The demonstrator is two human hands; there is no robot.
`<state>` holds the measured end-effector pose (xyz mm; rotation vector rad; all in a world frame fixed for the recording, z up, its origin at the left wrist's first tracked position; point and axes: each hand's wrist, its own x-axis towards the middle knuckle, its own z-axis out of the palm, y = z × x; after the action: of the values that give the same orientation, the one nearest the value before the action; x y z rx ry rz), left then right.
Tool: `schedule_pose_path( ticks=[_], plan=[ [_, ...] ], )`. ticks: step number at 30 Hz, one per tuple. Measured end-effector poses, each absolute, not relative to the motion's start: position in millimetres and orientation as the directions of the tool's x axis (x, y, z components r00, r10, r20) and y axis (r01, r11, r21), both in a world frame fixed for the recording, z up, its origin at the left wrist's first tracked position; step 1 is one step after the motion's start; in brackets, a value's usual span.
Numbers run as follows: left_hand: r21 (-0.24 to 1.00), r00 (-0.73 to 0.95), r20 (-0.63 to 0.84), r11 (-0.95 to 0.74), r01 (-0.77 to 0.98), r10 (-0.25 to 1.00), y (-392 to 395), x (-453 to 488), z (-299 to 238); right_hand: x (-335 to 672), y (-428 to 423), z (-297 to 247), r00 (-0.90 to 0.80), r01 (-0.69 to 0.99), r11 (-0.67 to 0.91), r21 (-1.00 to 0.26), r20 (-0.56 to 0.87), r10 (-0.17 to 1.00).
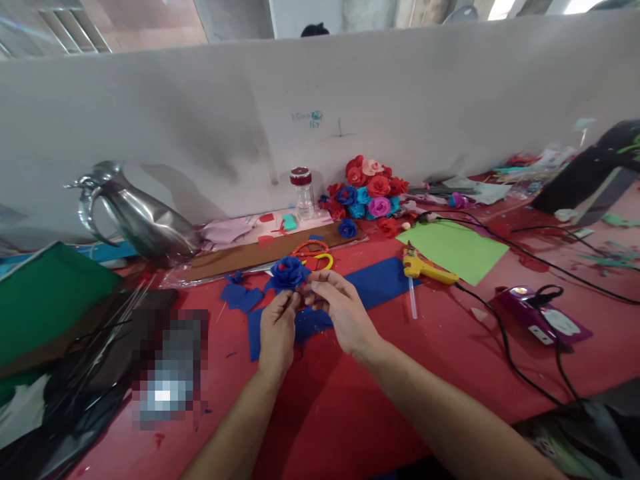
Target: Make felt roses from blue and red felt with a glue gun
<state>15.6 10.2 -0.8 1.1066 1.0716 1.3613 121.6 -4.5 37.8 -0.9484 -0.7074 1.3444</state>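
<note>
I hold a blue paper rose (289,272) above the red table (320,407). My left hand (278,331) pinches it from below, fingers closed under the flower. My right hand (338,309) pinches the rose's right side with thumb and fingertips. Under both hands lies a blue sheet (373,283) with blue scraps (240,297) to its left. Scissors with red and yellow handles (316,254) rest just behind the rose.
A yellow glue gun (427,267) lies by a green sheet (453,249); its black cable runs toward a purple power strip (543,319). Finished red, blue and pink roses (367,193) pile by the wall beside a small jar (303,192). A steel jug (135,217) stands left.
</note>
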Motion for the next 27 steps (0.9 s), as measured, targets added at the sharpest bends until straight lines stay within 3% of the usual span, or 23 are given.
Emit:
schedule_pose_path(
  ticks=[8,22,25,27],
  plan=[
    [0.969,0.094,0.049,-0.025,-0.245,0.994,10.6,15.9,1.0,125.3,-2.6,41.4,0.225,-0.393,0.061,-0.917,-0.031,0.974],
    [0.985,0.015,0.031,-0.028,-0.168,0.999,6.9,19.6,4.9,124.3,-4.5,38.0,0.112,-0.424,0.031,-0.905,-0.019,0.994],
    [0.980,0.008,0.035,-0.033,-0.197,0.999,8.1,18.6,5.5,125.4,-6.3,36.6,0.152,-0.309,0.095,-0.946,0.050,0.987],
    [0.974,0.003,0.038,-0.037,-0.223,0.999,8.8,17.6,4.4,126.2,-8.8,37.6,0.232,-0.110,0.202,-0.973,0.172,0.957]
  ],
)
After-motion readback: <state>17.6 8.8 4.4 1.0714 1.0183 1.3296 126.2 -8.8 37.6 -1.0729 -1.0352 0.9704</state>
